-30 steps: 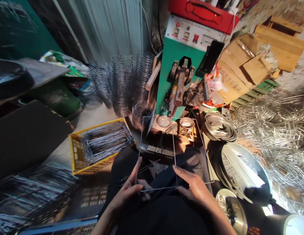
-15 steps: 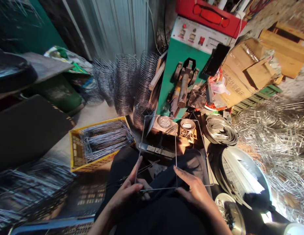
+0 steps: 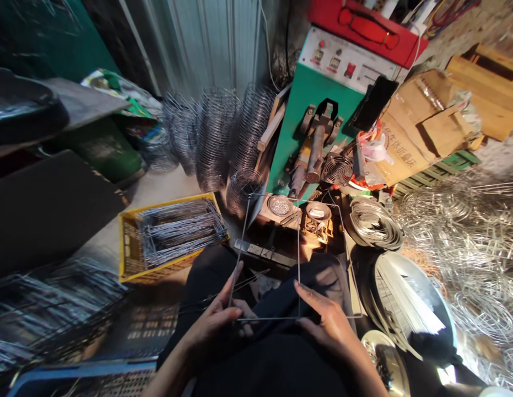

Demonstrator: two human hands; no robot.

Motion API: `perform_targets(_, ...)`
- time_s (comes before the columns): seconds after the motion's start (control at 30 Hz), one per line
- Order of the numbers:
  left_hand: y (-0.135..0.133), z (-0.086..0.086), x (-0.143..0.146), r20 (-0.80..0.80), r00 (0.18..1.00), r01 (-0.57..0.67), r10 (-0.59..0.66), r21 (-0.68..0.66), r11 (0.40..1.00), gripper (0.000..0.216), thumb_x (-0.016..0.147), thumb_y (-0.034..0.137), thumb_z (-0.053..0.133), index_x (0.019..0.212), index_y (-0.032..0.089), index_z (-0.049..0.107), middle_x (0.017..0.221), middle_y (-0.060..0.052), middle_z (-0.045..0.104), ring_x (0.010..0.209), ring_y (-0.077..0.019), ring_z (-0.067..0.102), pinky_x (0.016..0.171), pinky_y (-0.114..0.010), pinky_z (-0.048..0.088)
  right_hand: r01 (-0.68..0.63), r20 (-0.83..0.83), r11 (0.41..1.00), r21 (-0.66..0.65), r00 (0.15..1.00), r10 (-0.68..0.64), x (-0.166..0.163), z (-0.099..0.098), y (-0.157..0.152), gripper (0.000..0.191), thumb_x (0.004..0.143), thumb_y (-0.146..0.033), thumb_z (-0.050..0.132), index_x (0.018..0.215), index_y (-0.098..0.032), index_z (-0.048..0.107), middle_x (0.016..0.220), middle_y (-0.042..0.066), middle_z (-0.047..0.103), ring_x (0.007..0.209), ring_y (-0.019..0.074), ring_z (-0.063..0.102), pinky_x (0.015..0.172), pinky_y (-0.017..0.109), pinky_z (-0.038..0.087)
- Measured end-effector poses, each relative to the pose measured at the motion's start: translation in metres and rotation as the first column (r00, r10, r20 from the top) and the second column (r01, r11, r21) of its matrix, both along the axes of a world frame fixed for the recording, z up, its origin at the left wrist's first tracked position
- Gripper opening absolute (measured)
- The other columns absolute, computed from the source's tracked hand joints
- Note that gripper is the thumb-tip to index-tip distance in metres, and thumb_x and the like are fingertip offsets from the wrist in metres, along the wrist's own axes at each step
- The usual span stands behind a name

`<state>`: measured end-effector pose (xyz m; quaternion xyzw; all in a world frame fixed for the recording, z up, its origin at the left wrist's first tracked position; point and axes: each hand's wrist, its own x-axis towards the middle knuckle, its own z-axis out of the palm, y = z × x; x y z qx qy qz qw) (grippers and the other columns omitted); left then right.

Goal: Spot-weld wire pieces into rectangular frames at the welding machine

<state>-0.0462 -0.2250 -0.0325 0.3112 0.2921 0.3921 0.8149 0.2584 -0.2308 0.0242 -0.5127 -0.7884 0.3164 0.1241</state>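
Over my lap I hold a thin rectangular wire frame (image 3: pixel 298 242) that reaches up toward the green machine (image 3: pixel 322 105). My left hand (image 3: pixel 215 325) pinches the frame's near left corner, thumb along the left side. Closed on the near edge to the right of the middle wire is my right hand (image 3: pixel 328 322). A few loose straight wires (image 3: pixel 239 286) lie across my left knee.
A yellow crate (image 3: pixel 132 264) of bent wires sits to the left. Stacks of wire rings (image 3: pixel 223 138) stand behind it. Coiled wire (image 3: pixel 374 220), a metal basin of white strips (image 3: pixel 405 292) and heaps of wire hoops (image 3: pixel 466 231) fill the right. Cardboard boxes (image 3: pixel 421 132) lie beyond.
The view has shifted slightly, so everything sits a little further right. The hands and wire frame keep the same hold and place.
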Motion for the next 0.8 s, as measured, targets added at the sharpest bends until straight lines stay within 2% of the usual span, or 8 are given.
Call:
perform_targets(0.3,0.003,0.005,-0.003,-0.018,1.000,-0.003,0.003,0.006,1.000,0.106,0.088,0.030,0.067,0.157,0.026,-0.013,0.080,-0.010,0.074,0.064,-0.0229,0.070,0.057,-0.026,0.050,0.014,-0.010,0.999,-0.034,1.000,-0.014,-0.002,0.002,0.001,0.075,0.084,-0.017,0.064,0.153,-0.031,0.039,0.152,0.002,0.045,0.138,0.0244,0.047,0.117,0.044,0.039)
perform_targets(0.43,0.003,0.003,-0.006,-0.033,0.999,-0.015,0.015,-0.011,1.000,0.106,0.088,0.027,0.065,0.155,0.030,-0.017,0.085,-0.011,0.075,0.066,-0.0235,0.071,0.058,-0.027,0.051,0.056,-0.024,0.998,-0.039,0.998,-0.057,-0.008,-0.002,-0.002,0.074,0.084,-0.019,0.065,0.152,-0.034,0.040,0.152,0.001,0.046,0.137,0.0243,0.048,0.116,0.044,0.041)
perform_targets(0.57,0.007,-0.003,-0.007,-0.008,1.000,-0.003,0.003,0.000,1.000,0.106,0.087,0.025,0.066,0.156,0.032,-0.015,0.085,-0.010,0.075,0.066,-0.0230,0.071,0.057,-0.027,0.052,0.121,-0.028,0.993,-0.006,0.992,-0.121,-0.012,-0.006,-0.004,0.074,0.081,-0.014,0.066,0.149,-0.034,0.044,0.149,0.000,0.049,0.134,0.0226,0.052,0.115,0.042,0.042)
perform_targets(0.67,0.024,-0.005,-0.004,0.019,1.000,-0.007,0.006,0.049,0.999,0.106,0.086,0.022,0.066,0.157,0.030,-0.012,0.083,-0.010,0.075,0.065,-0.0220,0.070,0.056,-0.026,0.053,0.139,-0.045,0.988,0.063,0.990,-0.137,-0.012,-0.007,0.009,0.072,0.082,-0.017,0.067,0.148,-0.033,0.046,0.147,0.000,0.052,0.132,0.0228,0.055,0.113,0.041,0.044)
perform_targets(0.8,0.077,-0.004,0.003,0.027,0.999,-0.041,0.038,0.148,0.988,0.101,0.084,0.013,0.063,0.160,0.027,-0.003,0.085,-0.010,0.076,0.066,-0.0207,0.071,0.063,-0.028,0.056,0.170,-0.031,0.967,0.189,0.985,-0.167,-0.008,-0.005,0.059,0.066,0.088,-0.035,0.070,0.149,-0.030,0.045,0.140,0.003,0.060,0.126,0.0247,0.059,0.107,0.040,0.049)
